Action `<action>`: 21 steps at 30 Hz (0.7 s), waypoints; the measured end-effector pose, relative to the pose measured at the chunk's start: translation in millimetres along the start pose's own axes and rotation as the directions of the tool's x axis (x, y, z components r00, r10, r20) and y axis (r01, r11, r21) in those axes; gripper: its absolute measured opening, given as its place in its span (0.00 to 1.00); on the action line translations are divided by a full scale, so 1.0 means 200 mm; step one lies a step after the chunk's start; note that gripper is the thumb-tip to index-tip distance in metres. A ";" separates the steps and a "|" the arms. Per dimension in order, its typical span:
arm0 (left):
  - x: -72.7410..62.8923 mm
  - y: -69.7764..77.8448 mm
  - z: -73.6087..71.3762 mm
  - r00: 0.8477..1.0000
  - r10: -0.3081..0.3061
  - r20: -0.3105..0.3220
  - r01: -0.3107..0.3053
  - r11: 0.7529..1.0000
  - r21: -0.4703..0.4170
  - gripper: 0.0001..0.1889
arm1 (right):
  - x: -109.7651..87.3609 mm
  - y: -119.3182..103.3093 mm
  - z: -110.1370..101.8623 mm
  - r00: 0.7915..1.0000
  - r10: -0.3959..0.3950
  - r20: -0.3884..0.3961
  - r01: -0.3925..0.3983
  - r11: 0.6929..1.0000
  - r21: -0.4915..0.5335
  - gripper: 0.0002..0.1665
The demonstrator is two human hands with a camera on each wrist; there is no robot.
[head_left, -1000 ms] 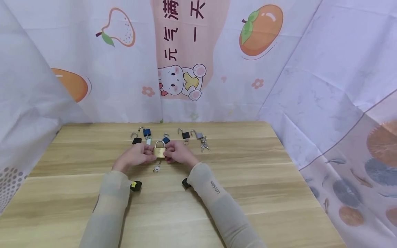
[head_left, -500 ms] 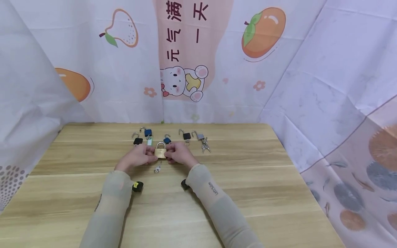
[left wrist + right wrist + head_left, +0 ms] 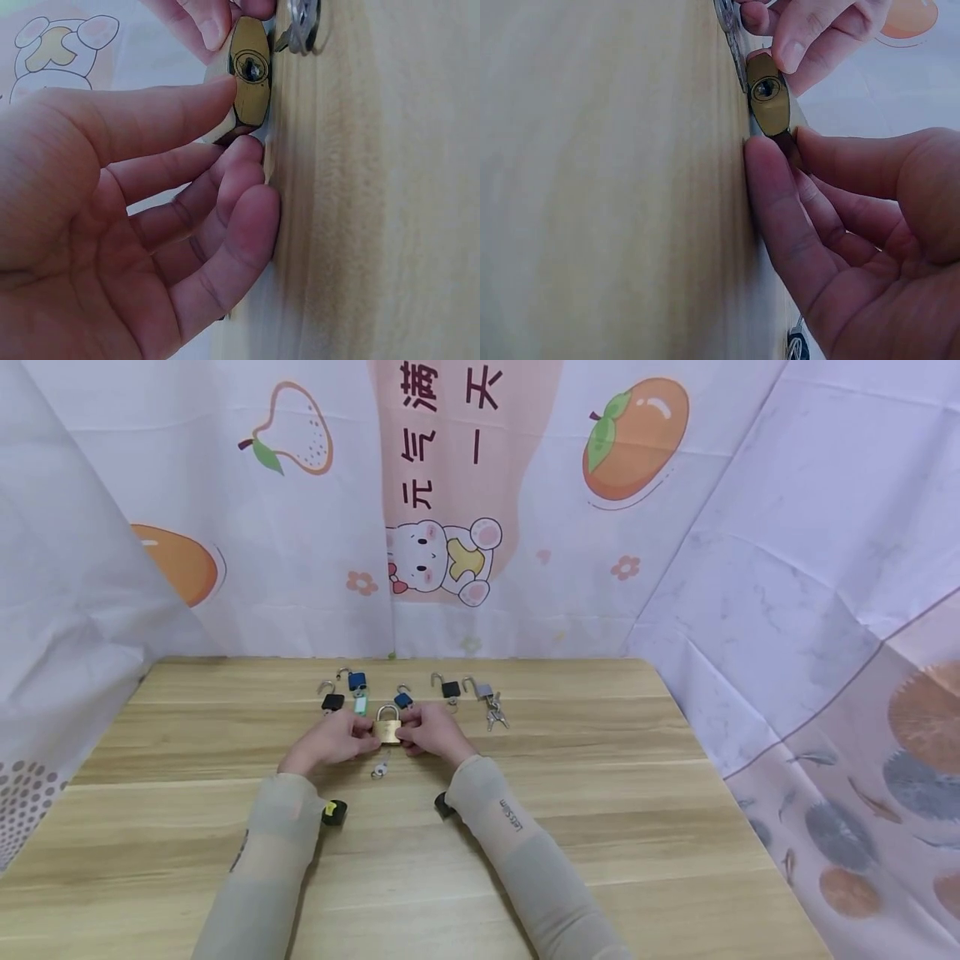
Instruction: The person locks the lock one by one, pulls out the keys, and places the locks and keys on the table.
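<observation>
A brass padlock [image 3: 387,732] is held between both hands near the back of the table, its shackle pointing to the back. My left hand [image 3: 333,739] pinches its left side, the thumb lying along the brass body. On the opposite side, my right hand [image 3: 437,731] grips it between thumb and fingers. The keyhole end of the padlock [image 3: 251,71] faces the left wrist camera, and no key is in it. Just in front of the padlock lies a small bunch of keys [image 3: 380,768] on a ring.
Behind the hands lie several padlocks with raised shackles: a black one [image 3: 332,702], a blue one [image 3: 357,681], a smaller blue one [image 3: 403,700], another black one [image 3: 450,690] and a grey one [image 3: 484,692] with keys [image 3: 497,714]. A patterned curtain [image 3: 525,610] borders the wooden table [image 3: 600,793].
</observation>
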State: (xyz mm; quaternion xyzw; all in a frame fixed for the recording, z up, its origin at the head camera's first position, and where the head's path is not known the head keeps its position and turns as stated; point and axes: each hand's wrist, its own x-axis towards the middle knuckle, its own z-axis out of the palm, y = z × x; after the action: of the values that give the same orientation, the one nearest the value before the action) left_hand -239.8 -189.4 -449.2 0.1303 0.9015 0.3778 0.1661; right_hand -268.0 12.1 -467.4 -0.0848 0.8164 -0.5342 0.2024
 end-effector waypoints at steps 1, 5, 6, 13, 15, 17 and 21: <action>0.00 0.00 0.00 1.000 -0.006 -0.002 0.006 1.000 0.013 0.16 | 0.00 0.00 0.00 1.000 -0.001 -0.004 0.001 1.000 0.003 0.20; 0.00 0.00 0.00 1.000 -0.019 -0.008 0.019 1.000 0.020 0.23 | 0.00 -0.01 0.00 1.000 -0.010 -0.012 0.010 1.000 0.002 0.20; 0.00 0.00 0.00 1.000 -0.018 -0.003 0.018 1.000 0.021 0.25 | -0.01 0.00 0.00 1.000 -0.009 -0.010 0.009 1.000 0.000 0.20; 0.00 0.00 0.01 1.000 -0.026 0.001 0.026 1.000 0.000 0.27 | -0.02 0.00 -0.01 1.000 -0.019 -0.007 0.019 1.000 -0.006 0.19; 0.00 0.00 0.00 1.000 -0.024 -0.003 0.024 1.000 -0.001 0.27 | -0.02 0.00 -0.01 1.000 -0.023 -0.005 0.023 1.000 -0.002 0.19; 0.00 0.00 0.00 1.000 -0.030 -0.004 0.030 1.000 -0.004 0.27 | -0.01 0.00 -0.01 1.000 -0.022 -0.004 0.022 1.000 0.008 0.19; 0.00 0.01 0.00 0.999 -0.037 0.001 0.037 0.999 -0.014 0.27 | -0.01 0.01 -0.01 1.000 -0.013 -0.004 0.013 1.000 0.028 0.18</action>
State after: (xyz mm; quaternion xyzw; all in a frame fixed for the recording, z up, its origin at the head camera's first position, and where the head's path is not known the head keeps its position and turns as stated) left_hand -239.7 -189.3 -447.8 0.1126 0.9011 0.3808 0.1741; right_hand -267.2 14.3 -467.6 -0.0863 0.8087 -0.5470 0.1985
